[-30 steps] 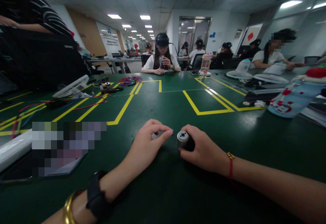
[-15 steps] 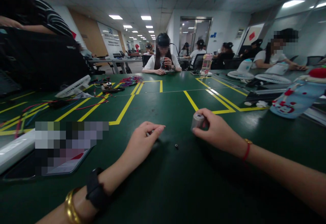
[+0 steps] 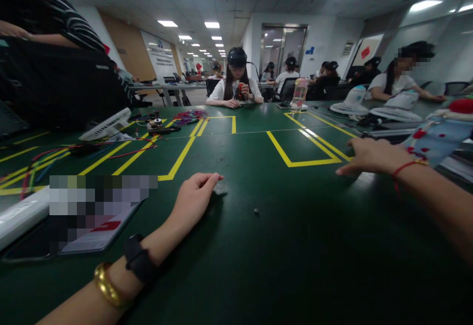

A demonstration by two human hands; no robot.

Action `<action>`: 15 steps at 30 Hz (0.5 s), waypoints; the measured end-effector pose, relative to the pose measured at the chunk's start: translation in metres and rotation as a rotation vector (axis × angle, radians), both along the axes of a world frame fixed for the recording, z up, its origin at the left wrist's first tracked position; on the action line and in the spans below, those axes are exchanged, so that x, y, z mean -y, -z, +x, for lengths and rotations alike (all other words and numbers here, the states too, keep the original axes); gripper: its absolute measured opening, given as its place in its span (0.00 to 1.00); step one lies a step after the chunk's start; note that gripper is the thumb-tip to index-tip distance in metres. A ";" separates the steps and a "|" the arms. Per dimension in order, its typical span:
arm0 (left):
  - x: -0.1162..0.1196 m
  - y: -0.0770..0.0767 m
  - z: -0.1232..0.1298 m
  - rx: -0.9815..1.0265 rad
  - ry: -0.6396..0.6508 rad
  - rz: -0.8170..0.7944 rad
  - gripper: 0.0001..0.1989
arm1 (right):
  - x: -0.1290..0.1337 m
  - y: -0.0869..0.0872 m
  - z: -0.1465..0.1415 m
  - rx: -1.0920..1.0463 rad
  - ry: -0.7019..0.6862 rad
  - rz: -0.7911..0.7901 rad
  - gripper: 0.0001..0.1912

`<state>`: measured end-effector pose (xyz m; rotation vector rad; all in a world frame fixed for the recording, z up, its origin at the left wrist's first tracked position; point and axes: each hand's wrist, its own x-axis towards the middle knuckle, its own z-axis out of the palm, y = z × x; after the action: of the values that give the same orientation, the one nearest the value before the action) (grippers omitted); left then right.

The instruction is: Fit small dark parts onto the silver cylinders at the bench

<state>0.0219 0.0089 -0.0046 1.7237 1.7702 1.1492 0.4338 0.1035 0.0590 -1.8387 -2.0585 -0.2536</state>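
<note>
My left hand [image 3: 195, 197] is above the table left of centre, thumb and forefinger pinched together. Something small and pale, too faint to name, shows just by the fingertips. To its right, a tiny dark ring-shaped part [image 3: 255, 211] lies on the green tabletop [image 3: 236, 266], apart from both hands. My right hand [image 3: 377, 156] reaches far to the right with thumb and fingers apart, close to the blue bottle [image 3: 430, 140]. No object shows between its fingers; the metal cylinder is out of sight.
Left are a phone-like slab [image 3: 99, 236], a white bar [image 3: 25, 211], tangled wires [image 3: 129, 152] and a tilted white fan [image 3: 105, 124]. A pink bottle [image 3: 299, 93] and more white fans [image 3: 395, 113] stand back right. A co-worker [image 3: 236, 86] sits opposite.
My right hand has swung right from near the centre, and the metal cylinder it held is no longer visible. My left hand has shifted slightly left, still pinched. The tiny part has stayed put.
</note>
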 end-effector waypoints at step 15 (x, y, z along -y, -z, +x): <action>0.000 0.002 -0.002 -0.007 0.017 0.010 0.18 | 0.065 0.002 -0.118 -0.043 -0.436 -0.127 0.12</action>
<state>0.0196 0.0084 -0.0065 1.7471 1.7531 1.1486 0.3155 0.0382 0.0566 -1.3927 -2.4217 0.0338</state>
